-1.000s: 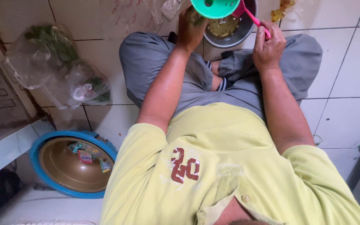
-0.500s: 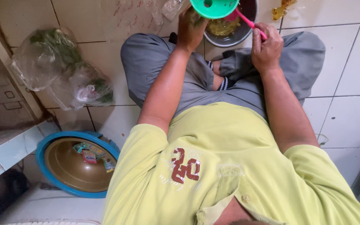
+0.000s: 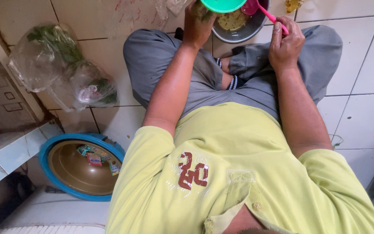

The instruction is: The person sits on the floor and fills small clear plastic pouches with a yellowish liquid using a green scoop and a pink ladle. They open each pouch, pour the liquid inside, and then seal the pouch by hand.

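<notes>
Fingers of the right hand [image 3: 285, 43] are curling around a pink ladle [image 3: 265, 13]; left hand [image 3: 199, 24] is gripping the green bowl [image 3: 223, 5] over the metal basin [image 3: 238, 27], now shifted nearer the upper edge than before.

Green bowl [image 3: 223, 5] above metal basin [image 3: 239, 32]; pink spoon [image 3: 268, 15] slanting in
</notes>
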`<state>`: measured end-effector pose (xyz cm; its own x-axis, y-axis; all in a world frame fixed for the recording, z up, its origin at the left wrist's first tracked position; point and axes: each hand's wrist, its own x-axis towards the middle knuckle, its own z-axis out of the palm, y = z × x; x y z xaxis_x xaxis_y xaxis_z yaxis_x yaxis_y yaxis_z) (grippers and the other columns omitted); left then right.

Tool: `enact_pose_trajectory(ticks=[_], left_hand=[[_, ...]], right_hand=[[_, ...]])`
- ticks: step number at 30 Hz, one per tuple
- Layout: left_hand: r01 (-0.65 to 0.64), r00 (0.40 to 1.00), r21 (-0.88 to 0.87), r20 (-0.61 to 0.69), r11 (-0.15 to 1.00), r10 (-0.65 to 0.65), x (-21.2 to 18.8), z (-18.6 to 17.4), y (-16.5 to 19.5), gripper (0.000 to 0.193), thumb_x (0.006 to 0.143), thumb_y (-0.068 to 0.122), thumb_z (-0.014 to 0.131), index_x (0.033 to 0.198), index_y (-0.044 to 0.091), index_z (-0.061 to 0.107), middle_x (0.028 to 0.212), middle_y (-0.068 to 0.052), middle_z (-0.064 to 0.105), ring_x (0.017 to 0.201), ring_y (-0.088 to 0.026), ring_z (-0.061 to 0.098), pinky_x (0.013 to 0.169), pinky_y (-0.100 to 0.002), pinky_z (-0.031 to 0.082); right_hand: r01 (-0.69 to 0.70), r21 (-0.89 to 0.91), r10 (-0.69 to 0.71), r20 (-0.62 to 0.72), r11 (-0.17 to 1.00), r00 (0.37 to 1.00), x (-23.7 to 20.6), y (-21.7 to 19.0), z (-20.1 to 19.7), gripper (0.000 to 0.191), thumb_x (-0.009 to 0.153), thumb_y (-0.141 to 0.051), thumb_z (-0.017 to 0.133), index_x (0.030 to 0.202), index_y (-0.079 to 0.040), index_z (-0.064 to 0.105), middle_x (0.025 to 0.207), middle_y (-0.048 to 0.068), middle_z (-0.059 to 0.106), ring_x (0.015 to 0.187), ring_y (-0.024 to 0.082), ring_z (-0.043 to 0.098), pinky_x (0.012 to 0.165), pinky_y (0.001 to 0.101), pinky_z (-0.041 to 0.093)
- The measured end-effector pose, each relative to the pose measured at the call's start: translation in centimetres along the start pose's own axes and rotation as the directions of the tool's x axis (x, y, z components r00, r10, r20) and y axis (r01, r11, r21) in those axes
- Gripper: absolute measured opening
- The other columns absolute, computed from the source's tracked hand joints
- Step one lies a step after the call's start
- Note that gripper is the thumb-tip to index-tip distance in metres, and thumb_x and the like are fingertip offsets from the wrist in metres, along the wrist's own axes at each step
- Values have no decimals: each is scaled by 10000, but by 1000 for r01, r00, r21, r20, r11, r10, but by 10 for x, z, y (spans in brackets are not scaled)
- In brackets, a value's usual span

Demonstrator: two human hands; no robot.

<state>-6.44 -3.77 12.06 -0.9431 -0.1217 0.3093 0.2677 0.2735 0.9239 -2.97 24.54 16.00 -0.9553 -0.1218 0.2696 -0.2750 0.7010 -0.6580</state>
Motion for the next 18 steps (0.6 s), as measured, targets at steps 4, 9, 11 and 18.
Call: enact_pose_trajectory(ticks=[4,9,11,18], left_hand=[[1,1000,-11,-3,1000,-1,1,2,1,172,926,156,740,1029,35,674,945,-147,743,897,-360,732,753,-424,578],[-6,1000,-43,1,999,6,0,2,2,161,947,149,722,1046,34,671,951,-138,748,905,-349,744,765,-425,582],[3,1000,-61,7,998,-3,0,2,3,160,945,147,720,1050,36,673,957,-137,752,909,-347,747,768,-424,584],[-50,999,-9,18,999,51,0,1,3,161,969,175,722,1047,43,673,962,-140,748,925,-363,729,781,-438,568]], right_hand=[[13,-19,-13,-22,1000,1000,1,1,2,149,1121,-98,627,1158,27,698,1063,211,720,964,405,696,863,463,548],[-11,-11,10,-15,1000,1000,6,11,10,161,1114,-110,637,1167,23,709,1066,219,722,962,412,697,863,467,544],[40,-24,-41,-31,999,999,7,16,14,170,1116,-101,613,1191,18,709,1093,202,731,981,373,712,866,445,565],[-525,397,479,217,753,851,2,41,33,209,1104,-207,630,1176,-28,711,892,73,692,712,91,650,617,260,589]])
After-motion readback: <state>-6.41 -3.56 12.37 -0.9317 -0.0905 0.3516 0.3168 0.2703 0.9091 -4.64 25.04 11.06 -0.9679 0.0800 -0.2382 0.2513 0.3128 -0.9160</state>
